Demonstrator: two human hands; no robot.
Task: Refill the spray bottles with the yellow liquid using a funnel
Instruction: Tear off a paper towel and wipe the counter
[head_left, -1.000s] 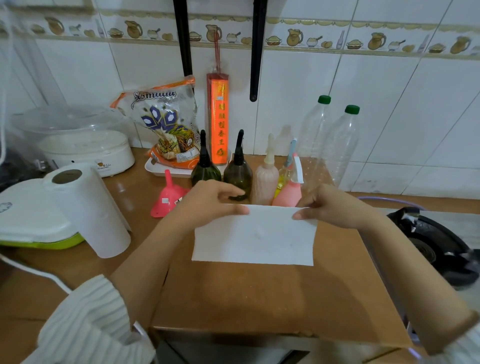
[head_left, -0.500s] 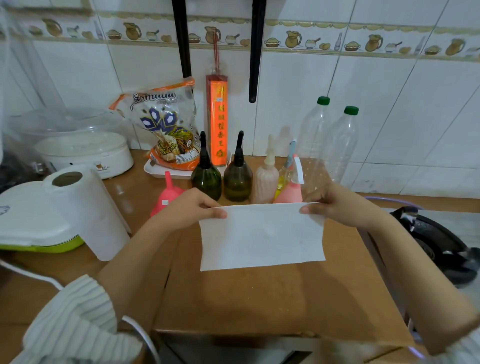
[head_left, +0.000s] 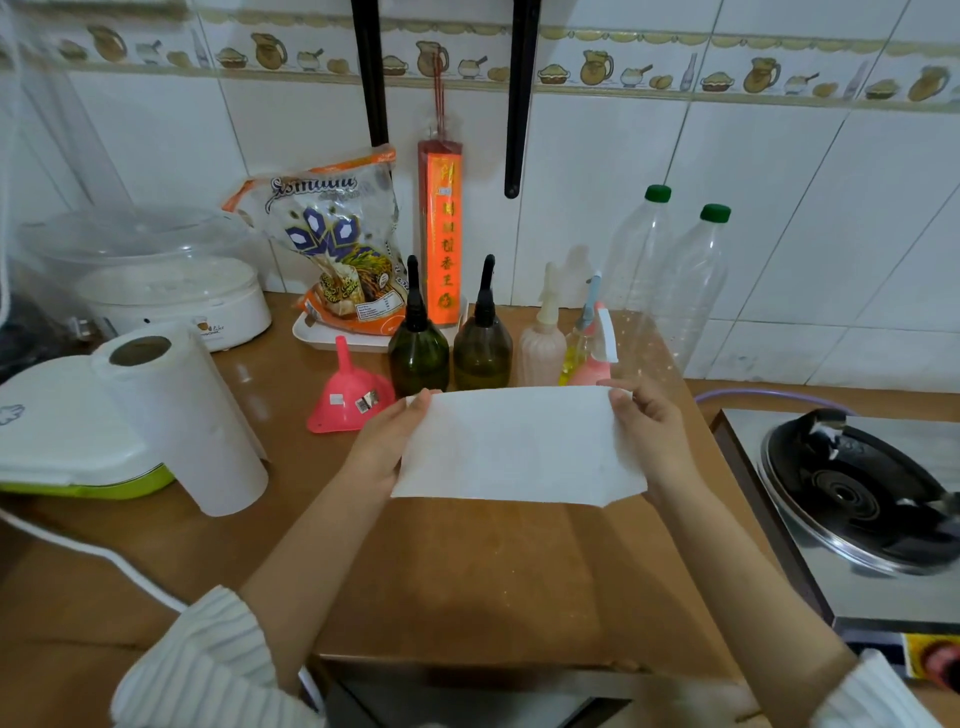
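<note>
White glazed wall tiles (head_left: 597, 208) carried a border strip of painted jugs (head_left: 597, 65), two black bars (head_left: 517, 98) hung down them, and a brown wooden counter (head_left: 493, 587) ran below.

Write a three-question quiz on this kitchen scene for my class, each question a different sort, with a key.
1. True or false: the left hand and right hand both hold the paper sheet.
2. The pink funnel stands: A) wide mouth down on the counter, B) in a bottle, C) in a hand.
3. Fill in: the two clear bottles by the wall have ___ caps.

Key: 1 true; 2 A; 3 green.
</note>
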